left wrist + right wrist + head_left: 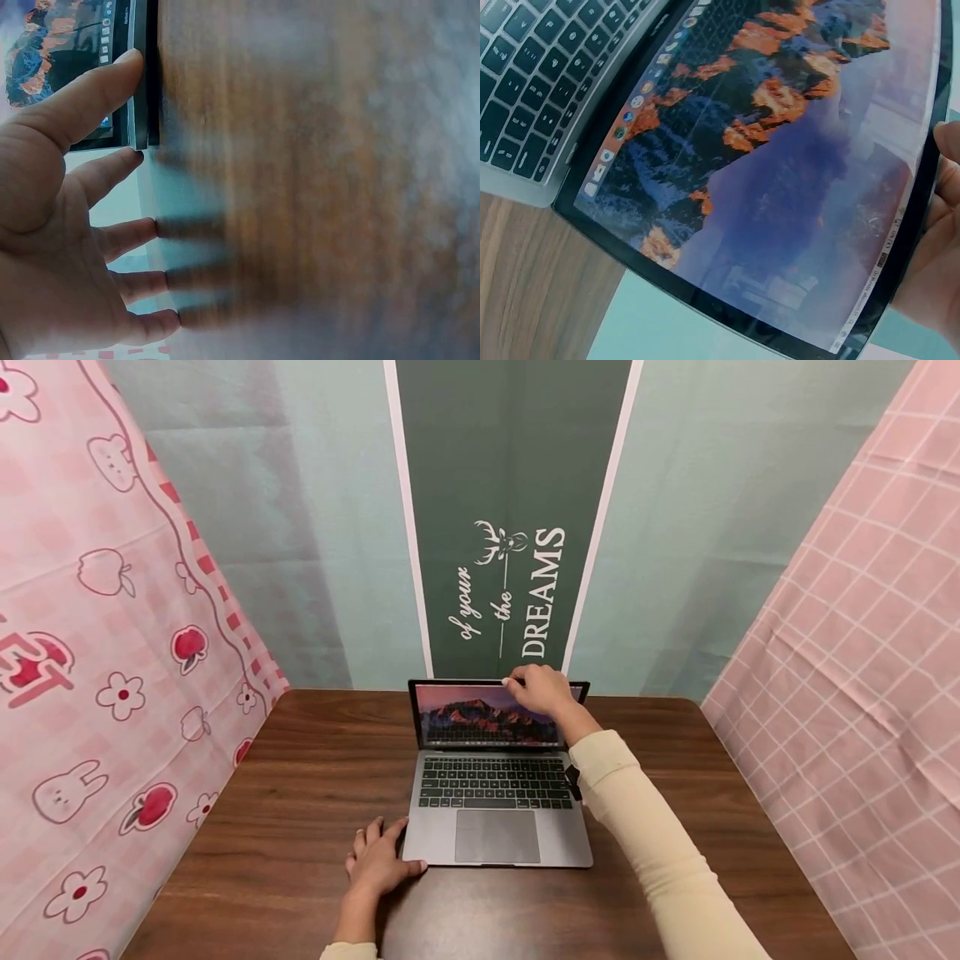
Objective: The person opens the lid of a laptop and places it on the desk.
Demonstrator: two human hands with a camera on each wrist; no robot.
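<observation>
A grey laptop lies on the wooden table, its lid raised and its lit screen showing a mountain picture. My right hand grips the top edge of the lid right of its middle, thumb on the screen side and fingers behind. In the right wrist view only part of that hand shows, at the bezel. My left hand is at the laptop's front left corner, thumb on the front edge. Its spread fingers rest on the table beside the base, and in the left wrist view the thumb presses the laptop's edge.
The brown wooden table reaches back to a green and teal cloth with white lettering. Pink patterned cloths hang close along the left and right sides. A dark band sits at my right wrist.
</observation>
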